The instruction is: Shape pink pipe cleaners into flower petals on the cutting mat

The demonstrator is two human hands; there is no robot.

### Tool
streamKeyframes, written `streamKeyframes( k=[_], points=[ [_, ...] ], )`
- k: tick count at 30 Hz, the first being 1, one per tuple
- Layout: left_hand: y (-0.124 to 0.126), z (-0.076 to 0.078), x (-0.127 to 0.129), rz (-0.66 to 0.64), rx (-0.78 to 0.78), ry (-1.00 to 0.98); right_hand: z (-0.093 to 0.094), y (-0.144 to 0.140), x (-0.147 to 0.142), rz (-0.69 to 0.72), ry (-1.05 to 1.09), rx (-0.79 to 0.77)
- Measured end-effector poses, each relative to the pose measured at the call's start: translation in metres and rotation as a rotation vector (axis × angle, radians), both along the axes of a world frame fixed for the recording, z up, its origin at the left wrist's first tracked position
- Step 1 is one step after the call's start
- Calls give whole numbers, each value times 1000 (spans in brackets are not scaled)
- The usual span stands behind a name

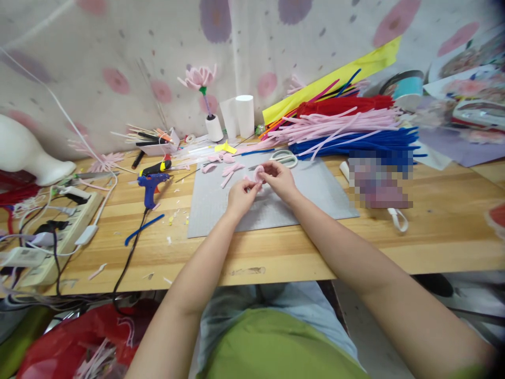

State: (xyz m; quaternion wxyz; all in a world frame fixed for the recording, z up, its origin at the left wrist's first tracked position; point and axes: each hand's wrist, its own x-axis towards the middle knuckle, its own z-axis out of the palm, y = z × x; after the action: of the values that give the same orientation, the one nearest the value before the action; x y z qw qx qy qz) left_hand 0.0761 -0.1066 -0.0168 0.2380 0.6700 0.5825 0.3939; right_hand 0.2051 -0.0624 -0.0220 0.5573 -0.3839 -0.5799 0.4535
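- My left hand (239, 196) and right hand (278, 178) pinch one small pink curled pipe-cleaner petal (259, 173) over the grey felt mat (315, 196).
- I judge I'm mid-shaping; next calls for tightening the coil without losing my pinch.

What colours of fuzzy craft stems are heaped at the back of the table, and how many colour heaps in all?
Red heap: 1
Pink heap: 1
Blue heap: 1
Total: 3 heaps; single stems are too many to count. Both hands, left hand and right hand, hold a small pink piece.
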Motion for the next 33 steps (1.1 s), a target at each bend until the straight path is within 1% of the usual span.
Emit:
streamKeyframes(
  k=[2,4,6,9,11,17,21,24,26,28,31,33],
  points=[
    [2,-3,-2,23,-50,-49,1,-1,-1,68,-11,0],
    [3,-5,-6,41,-67,-89,1,-2,-2,159,-20,-18],
    [2,-7,-8,29,-78,-125,2,-3,-3,206,-4,-48],
    [2,-8,-10,-4,-90,-152,4,-4,-3,190,58,-92],
    [2,-8,-10,-4,-82,-168,6,-5,-3,191,88,-112],
    [3,-10,-10,-16,-81,-210,7,-8,-5,288,72,-158],
    [4,-12,-9,17,-112,-225,5,-7,-6,254,101,-180],
    [5,-14,-9,32,-79,-232,5,-7,-5,284,92,-227],
    [5,-15,-8,7,-6,-238,7,-7,-4,295,114,-308],
    [3,-14,-6,-29,90,-254,9,-7,-2,321,167,-457],
    [-1,-12,-4,-73,206,-290,12,-7,1,450,265,-692],
    [-2,-11,-3,-91,225,-308,13,-7,3,523,311,-753]
  ],
)
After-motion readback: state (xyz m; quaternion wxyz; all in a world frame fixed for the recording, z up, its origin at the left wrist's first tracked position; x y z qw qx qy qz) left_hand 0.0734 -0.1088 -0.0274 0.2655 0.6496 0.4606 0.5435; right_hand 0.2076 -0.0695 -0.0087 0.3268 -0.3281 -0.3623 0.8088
